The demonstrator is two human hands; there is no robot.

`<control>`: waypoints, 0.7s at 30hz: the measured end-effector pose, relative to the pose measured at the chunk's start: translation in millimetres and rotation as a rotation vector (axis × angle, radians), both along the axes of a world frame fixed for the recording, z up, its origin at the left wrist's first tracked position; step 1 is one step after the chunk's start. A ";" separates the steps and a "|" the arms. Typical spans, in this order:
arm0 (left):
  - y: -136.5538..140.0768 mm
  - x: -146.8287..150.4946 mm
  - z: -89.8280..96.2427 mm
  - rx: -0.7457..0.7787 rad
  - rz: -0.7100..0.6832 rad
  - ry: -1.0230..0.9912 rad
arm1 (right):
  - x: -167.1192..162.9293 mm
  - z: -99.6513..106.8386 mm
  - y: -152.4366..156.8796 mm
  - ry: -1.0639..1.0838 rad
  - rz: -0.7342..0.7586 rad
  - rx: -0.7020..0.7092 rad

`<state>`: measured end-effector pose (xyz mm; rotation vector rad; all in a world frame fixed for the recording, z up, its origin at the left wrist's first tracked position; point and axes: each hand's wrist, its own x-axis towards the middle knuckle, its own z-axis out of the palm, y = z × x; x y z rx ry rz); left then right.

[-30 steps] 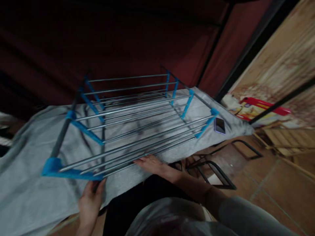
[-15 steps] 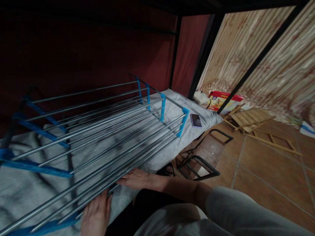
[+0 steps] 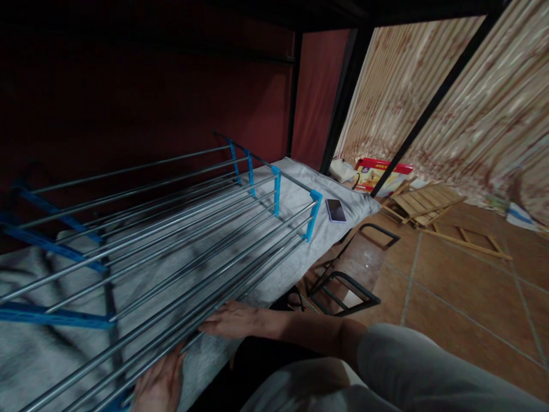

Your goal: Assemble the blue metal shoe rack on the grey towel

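So, the steel-tube rack with blue brackets (image 3: 148, 232) sits on a grey blanket (image 3: 283, 274), just beyond both hands, long axis slanting from near left to far right. The left hand (image 3: 158, 382) is closer to its near-left end, against the nearest tubes; the right hand (image 3: 231, 319) is just beside, farther along the same edge. Can't tell if either grip curls around a tube. Versus a second ago, the left's moved in from the corner and the view's swung right.
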<state>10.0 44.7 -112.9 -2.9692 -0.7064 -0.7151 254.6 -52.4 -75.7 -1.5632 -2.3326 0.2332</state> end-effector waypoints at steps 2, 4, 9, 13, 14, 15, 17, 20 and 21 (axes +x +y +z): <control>0.3 0.8 -0.5 0.005 0.003 -0.016 | 2.8 2.5 -2.3 -0.075 0.006 0.024; 0.5 1.5 -0.4 0.010 -0.010 -0.035 | 6.2 4.0 -5.4 -0.104 -0.020 0.039; 3.1 1.4 2.1 0.014 -0.052 -0.041 | 18.0 1.7 -13.8 -0.141 -0.092 0.065; 5.5 0.3 1.1 -0.025 -0.064 -0.022 | 29.1 1.8 -20.8 -0.137 -0.113 0.087; 5.6 0.4 0.0 -0.033 -0.056 -0.025 | 31.3 2.5 -22.5 -0.131 -0.111 0.098; 5.3 0.7 -1.2 -0.039 -0.044 -0.032 | 33.3 3.2 -24.1 -0.125 -0.114 0.103; 4.4 1.3 -3.6 -0.051 -0.016 -0.052 | 36.6 4.0 -27.2 -0.108 -0.123 0.100; 4.1 1.1 -6.4 -0.069 -0.011 -0.067 | 42.0 0.2 -34.6 -0.055 -0.106 0.116; 4.5 0.6 -7.1 -0.077 -0.013 -0.062 | 44.4 -3.0 -38.9 -0.030 -0.094 0.138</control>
